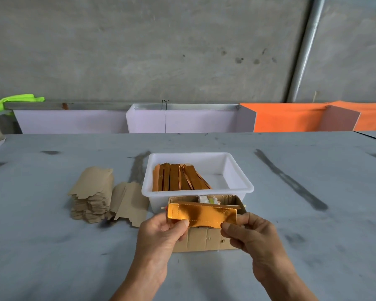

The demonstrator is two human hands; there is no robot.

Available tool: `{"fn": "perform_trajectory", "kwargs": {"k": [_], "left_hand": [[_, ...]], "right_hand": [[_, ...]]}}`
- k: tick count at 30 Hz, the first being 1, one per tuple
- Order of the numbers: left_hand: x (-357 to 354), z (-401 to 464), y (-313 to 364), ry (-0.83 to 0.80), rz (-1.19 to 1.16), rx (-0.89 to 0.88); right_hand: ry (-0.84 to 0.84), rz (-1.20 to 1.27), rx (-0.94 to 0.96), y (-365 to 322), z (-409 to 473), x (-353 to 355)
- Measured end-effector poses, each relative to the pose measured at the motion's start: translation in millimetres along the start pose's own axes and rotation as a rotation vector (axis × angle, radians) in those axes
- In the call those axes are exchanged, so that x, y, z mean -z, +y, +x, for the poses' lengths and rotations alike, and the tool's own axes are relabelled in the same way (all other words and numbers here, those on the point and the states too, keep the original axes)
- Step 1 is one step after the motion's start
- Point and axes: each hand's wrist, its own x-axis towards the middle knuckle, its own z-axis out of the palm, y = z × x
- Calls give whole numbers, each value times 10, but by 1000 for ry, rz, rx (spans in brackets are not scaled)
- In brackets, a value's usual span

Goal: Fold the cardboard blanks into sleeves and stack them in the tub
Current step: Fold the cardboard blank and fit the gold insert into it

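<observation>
Gold sleeve held up just above the table, long axis left-right, shiny foil face toward the camera, dotted crease lines visible near its left end and along its lower edge. Left hand pinches its lower left corner, thumb on the front face, fingers curled behind. Right hand pinches the lower right end, thumb and fingers curled round the edge. Both hands clamped on the same piece, apart from each other

Behind the piece: small open cardboard box on the table, some white and yellow-green scraps inside, a thin stick across its top. Exact contents hard to tell

White tub sits just beyond the box, touching or nearly touching it. Folded sleeves stand on edge in the tub's left half, leaning against each other; right half of the tub shows bare bottom

Stack of flat blanks left of the tub, brown side up, top sheets fanned out. A couple of loose blanks lie between the stack and the tub, one overlapping the other

Table is grey with dark smears. At the far edge: pale partition panels, orange fabric on the right, neon green cloth on the left. Concrete wall behind with a metal pipe running down it
</observation>
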Motion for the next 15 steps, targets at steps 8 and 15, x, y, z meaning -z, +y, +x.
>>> {"fn": "perform_trajectory", "kwargs": {"k": [8, 15], "left_hand": [[-168, -33, -24, 142, -206, -78], [-273, -34, -104, 159, -220, 7]], "right_hand": [[60, 164, 89, 30, 29, -104], [77, 185, 48, 90, 47, -164]]}}
